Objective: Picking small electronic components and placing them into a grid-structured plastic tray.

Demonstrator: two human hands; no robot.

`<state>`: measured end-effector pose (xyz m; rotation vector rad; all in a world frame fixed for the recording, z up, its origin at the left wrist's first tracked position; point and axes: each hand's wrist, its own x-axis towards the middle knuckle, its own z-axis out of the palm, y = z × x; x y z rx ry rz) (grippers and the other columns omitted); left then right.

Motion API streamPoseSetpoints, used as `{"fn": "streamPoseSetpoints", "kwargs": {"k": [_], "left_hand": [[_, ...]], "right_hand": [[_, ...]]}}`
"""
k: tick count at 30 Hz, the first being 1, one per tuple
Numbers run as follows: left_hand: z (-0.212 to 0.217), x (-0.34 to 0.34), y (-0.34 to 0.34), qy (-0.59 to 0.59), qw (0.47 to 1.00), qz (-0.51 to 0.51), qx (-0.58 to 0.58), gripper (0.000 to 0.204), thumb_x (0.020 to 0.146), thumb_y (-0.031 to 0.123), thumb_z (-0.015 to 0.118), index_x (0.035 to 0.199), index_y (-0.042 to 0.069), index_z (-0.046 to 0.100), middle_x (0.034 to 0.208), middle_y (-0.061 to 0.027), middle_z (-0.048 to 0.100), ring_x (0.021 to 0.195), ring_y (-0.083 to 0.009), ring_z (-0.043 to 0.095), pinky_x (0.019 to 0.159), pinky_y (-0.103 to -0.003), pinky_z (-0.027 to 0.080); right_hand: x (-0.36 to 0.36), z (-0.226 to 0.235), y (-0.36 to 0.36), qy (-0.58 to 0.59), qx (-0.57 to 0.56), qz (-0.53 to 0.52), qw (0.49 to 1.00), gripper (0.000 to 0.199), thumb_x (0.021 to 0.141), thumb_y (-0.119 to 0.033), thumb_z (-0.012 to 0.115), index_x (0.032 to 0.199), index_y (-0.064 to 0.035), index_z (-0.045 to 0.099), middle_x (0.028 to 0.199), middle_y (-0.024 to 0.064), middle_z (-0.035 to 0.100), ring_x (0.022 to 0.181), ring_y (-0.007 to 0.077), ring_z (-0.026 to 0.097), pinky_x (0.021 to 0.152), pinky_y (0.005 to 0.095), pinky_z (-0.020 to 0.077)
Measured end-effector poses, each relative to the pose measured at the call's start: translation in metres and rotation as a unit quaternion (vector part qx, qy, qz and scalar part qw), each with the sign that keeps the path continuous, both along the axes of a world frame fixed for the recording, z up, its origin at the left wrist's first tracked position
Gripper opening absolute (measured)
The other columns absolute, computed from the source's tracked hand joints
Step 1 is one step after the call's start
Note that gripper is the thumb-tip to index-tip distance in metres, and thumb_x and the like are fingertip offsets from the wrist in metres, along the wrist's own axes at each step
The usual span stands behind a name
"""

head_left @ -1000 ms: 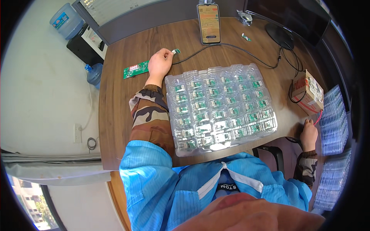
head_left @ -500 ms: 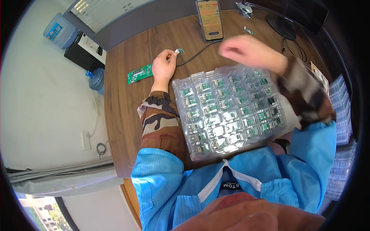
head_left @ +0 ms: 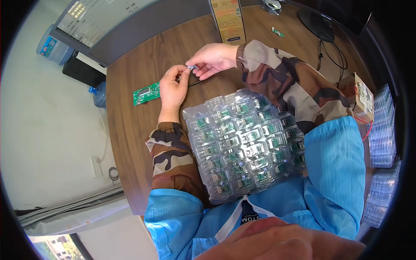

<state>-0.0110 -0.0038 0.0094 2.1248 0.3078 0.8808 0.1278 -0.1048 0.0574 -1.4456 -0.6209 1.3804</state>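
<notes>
Over brown wood-grain desk (head_left: 130,125), observed small white-and-green circuit piece (head_left: 191,67) clamped in fingertips of bare left hand (head_left: 173,92); noted bare right hand (head_left: 216,57) at it (could not tell whether pinching), beyond clear plastic compartmented tray (head_left: 225,199).

This seems an office corner used for electronics work: a wood-grain bench (head_left: 128,125) backed by a grey partition (head_left: 119,40), a monitor stand (head_left: 317,25), a water dispenser (head_left: 82,71), stacked plastic trays (head_left: 381,125) at the right, and a clear tray (head_left: 190,113) holding small green circuit boards (head_left: 203,122).
</notes>
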Motion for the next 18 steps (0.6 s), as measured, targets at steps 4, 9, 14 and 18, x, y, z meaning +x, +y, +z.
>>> {"fn": "streamPoseSetpoints", "kwargs": {"k": [4, 9, 14, 18], "left_hand": [[0.0022, -0.0015, -0.0018, -0.001, 1.0, -0.002, -0.003, 0.006, 0.077, 0.007, 0.058, 0.078, 0.001, 0.059, 0.07, -0.0032, 0.056, 0.059, -0.0118, 0.047, 0.055, -0.022, 0.04], [0.0024, -0.0003, -0.005, -0.007, 1.0, -0.013, 0.01, 0.006, 0.077, 0.006, 0.058, 0.079, 0.001, 0.058, 0.071, -0.0029, 0.056, 0.059, -0.0114, 0.046, 0.056, -0.022, 0.039], [0.004, 0.0022, -0.0071, 0.025, 1.0, -0.009, 0.001, 0.005, 0.077, 0.006, 0.058, 0.077, 0.001, 0.057, 0.07, -0.0028, 0.055, 0.058, -0.0114, 0.045, 0.056, -0.021, 0.039], [0.0008, -0.0003, -0.0001, 0.029, 0.999, -0.012, 0.007, 0.004, 0.076, 0.005, 0.057, 0.075, 0.001, 0.056, 0.067, -0.0022, 0.053, 0.057, -0.0114, 0.043, 0.055, -0.022, 0.038]], "right_hand": [[0.0016, -0.0021, 0.0046, 0.057, -0.003, -0.005, 0.998, 0.019, 0.078, -0.014, 0.06, 0.082, 0.0035, 0.055, 0.07, 0.0089, 0.054, 0.062, 0.0158, 0.055, 0.061, 0.0246, 0.0517], [0.004, -0.008, 0.0045, 0.057, -0.005, -0.003, 0.998, 0.017, 0.077, -0.012, 0.06, 0.079, 0.0036, 0.055, 0.068, 0.0091, 0.053, 0.06, 0.0157, 0.054, 0.06, 0.0247, 0.0517], [0.0083, -0.0078, 0.0025, 0.02, 0.009, 0.003, 1.0, 0.014, 0.077, -0.01, 0.058, 0.078, 0.0033, 0.055, 0.069, 0.0097, 0.053, 0.059, 0.016, 0.053, 0.06, 0.025, 0.0519], [0.0076, -0.0048, 0.0092, -0.01, 0.023, 0.045, 0.999, 0.011, 0.078, -0.007, 0.055, 0.077, 0.0034, 0.054, 0.069, 0.0103, 0.053, 0.06, 0.0165, 0.053, 0.061, 0.0259, 0.0523]]}}
